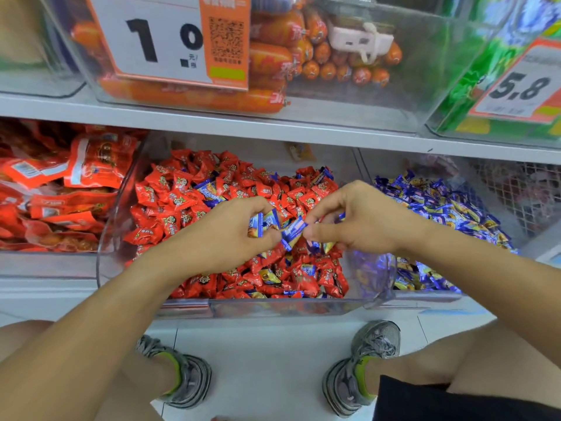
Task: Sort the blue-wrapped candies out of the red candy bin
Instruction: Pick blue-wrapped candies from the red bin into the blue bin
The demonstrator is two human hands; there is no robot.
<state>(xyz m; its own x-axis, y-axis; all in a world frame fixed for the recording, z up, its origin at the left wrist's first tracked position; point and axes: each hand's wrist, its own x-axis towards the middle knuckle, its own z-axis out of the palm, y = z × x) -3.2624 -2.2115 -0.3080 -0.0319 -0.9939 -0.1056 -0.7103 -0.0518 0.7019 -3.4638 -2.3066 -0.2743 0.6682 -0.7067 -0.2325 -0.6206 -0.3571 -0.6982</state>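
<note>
sorting partly done: left hand (pixel 230 235) curled round two small blue-wrapped candies (pixel 263 223); right hand (pixel 358 220) pinching another (pixel 293 233), long axis tilted up-right, above clear plastic bin of red candies (pixel 212 308). several blue strays left (pixel 209 189); clear bin of blue candies (pixel 425 294) just right.

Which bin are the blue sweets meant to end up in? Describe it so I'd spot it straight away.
Look at the lower shelf, under the grey shelf board. Next to the clear plastic bin of red-wrapped candies, on its right, stands another clear plastic bin. It alone is filled almost wholly with blue-and-yellow wrapped candies.
</note>
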